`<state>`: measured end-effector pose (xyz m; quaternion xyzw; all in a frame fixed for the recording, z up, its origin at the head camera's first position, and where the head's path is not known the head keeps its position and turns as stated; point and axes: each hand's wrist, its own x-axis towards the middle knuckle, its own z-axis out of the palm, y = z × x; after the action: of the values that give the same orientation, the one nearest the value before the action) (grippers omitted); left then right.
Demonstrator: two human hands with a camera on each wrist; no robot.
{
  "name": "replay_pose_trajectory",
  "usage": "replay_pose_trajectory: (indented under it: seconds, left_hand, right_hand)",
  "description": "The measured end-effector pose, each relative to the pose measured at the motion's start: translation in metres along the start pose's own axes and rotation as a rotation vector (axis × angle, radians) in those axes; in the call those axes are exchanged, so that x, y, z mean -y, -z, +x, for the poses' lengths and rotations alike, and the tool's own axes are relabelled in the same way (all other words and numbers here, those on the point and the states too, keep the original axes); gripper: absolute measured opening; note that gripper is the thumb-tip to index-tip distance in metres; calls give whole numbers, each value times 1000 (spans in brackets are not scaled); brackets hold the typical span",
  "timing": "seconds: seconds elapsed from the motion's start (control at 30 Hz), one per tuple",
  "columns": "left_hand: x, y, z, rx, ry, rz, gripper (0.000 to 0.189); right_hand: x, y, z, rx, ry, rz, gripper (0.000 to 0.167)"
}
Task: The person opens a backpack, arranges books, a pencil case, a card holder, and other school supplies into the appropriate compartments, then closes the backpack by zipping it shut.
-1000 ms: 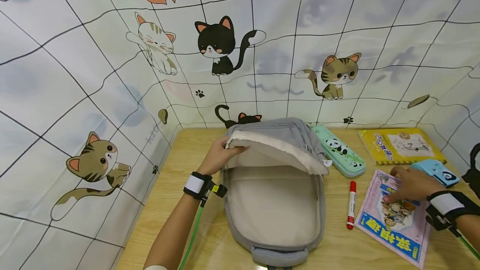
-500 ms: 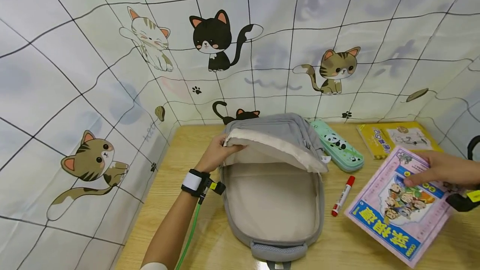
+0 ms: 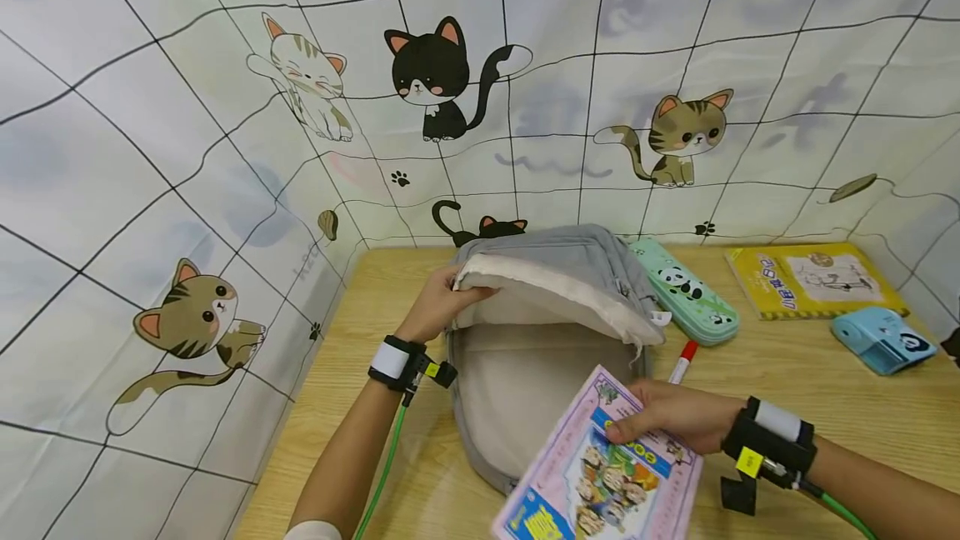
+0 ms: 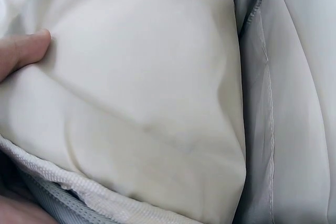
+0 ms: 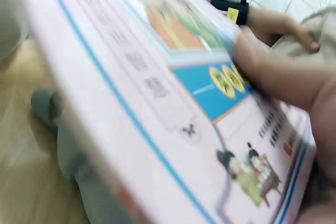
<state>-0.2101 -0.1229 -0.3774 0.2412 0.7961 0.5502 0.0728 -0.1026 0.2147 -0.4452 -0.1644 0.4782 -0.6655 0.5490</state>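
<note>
A grey backpack point(image 3: 517, 382) with a cream lining lies unzipped on the table. My left hand point(image 3: 438, 307) pinches the edge of its raised front flap point(image 3: 555, 298), thumb on the lining, as the left wrist view also shows at the thumb point(image 4: 26, 51). In my right hand point(image 3: 675, 415) is a pink book point(image 3: 622, 473) with cartoon children on its cover, thumb across the front and the other fingers hidden behind. The book is tilted over the bag's lower right part and covers it. Up close in the right wrist view, the book cover point(image 5: 157, 93) is blurred.
A red marker point(image 3: 684, 361) lies right of the backpack, partly behind the right hand. Beyond it are a green panda pencil case point(image 3: 686, 294), a yellow book point(image 3: 817, 282) and a small blue item point(image 3: 883, 340). A cat-print curtain point(image 3: 555, 107) backs the wooden table point(image 3: 360, 332).
My right hand has lifted the pink book from the table's right side and carried it left over the backpack. The marker has shifted and turned. My left hand keeps holding the flap.
</note>
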Motion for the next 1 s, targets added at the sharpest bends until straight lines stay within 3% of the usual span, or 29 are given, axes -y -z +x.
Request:
replay_pose_trajectory:
  seconds: [0.1, 0.2, 0.33, 0.47, 0.57, 0.73, 0.83, 1.0]
  left_hand:
    - [1, 0, 0, 10, 0, -16, 27]
    - [2, -2, -2, 13, -6, -35, 28]
    - [3, -5, -4, 25, -23, -44, 27]
    - [3, -6, -4, 37, -27, -48, 25]
    - [2, -7, -4, 41, -22, -49, 25]
    - [0, -6, -1, 46, -24, -50, 26]
    - [-2, -5, 0, 37, -36, -51, 25]
    - [-2, -9, 0, 74, -48, -65, 25]
  right_hand:
    - [-5, 2, 18, -174, -33, 105, 34]
    - [-4, 9, 27, -339, 1, 217, 39]
    - [-6, 19, 32, -492, 158, 339, 39]
    - [-10, 16, 35, -622, 310, 354, 34]
    - [-11, 10, 35, -662, 324, 366, 38]
    - [-8, 7, 27, -630, 290, 406, 43]
    - [-7, 8, 26, -643, 320, 396, 38]
    - [-11, 8, 37, -797, 442, 393, 24]
